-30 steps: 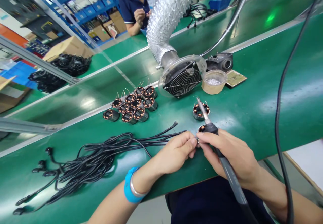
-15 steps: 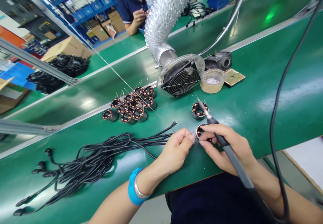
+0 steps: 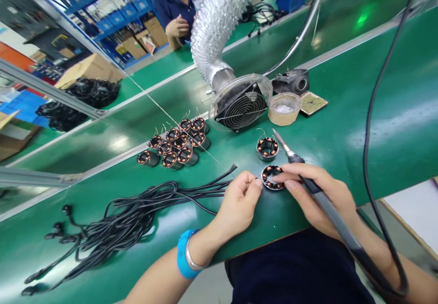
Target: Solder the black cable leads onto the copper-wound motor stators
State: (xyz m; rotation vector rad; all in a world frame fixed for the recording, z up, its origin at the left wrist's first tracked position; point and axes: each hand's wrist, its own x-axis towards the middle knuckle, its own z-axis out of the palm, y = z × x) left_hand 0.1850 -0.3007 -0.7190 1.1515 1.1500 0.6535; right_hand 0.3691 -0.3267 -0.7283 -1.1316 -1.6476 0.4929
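Note:
My left hand (image 3: 241, 201) is closed in a pinch on a thin wire at the left rim of a motor stator (image 3: 273, 186) with copper windings. Just which lead it is stays hidden by the fingertips. A soldering iron (image 3: 316, 192) lies across my right hand (image 3: 325, 194), its tip pointing up and left over the bench. The thumb and index finger of that hand reach to the stator's right side. Behind this one stands a second stator (image 3: 268, 149) with bare wire ends sticking up, apart from the iron's tip.
Black power cables (image 3: 137, 210) lie bundled at left, some running toward my left hand. Several more stators (image 3: 179, 144) stand grouped behind them. A fume extractor fan (image 3: 243, 107), a round tub (image 3: 284, 107) and a sponge tray (image 3: 314, 103) stand farther back. A co-worker's hand (image 3: 178, 26) shows across the bench.
My right hand and the soldering iron have drawn back to the right, uncovering more of the near stator. The iron's tip has left the far stator. My left hand keeps its pinch.

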